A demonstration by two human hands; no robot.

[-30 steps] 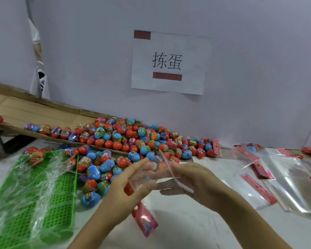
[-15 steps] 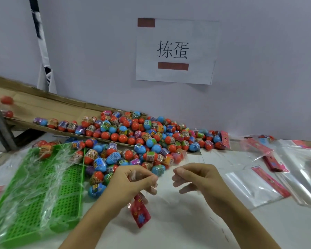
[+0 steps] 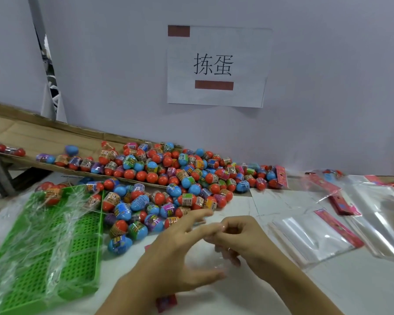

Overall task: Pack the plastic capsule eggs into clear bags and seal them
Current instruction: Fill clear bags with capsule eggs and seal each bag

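Fingers (image 3: 216, 228) of right hand (image 3: 248, 244) curled, pinching a clear bag (image 3: 214, 255) by its mouth, left hand (image 3: 180, 253) spread loose against it, likely to part the film for eggs (image 3: 159, 178) heaped at eleven o'clock.

Two hands (image 3: 214, 248), one green tray (image 3: 55, 246), one paper sign (image 3: 216, 67).
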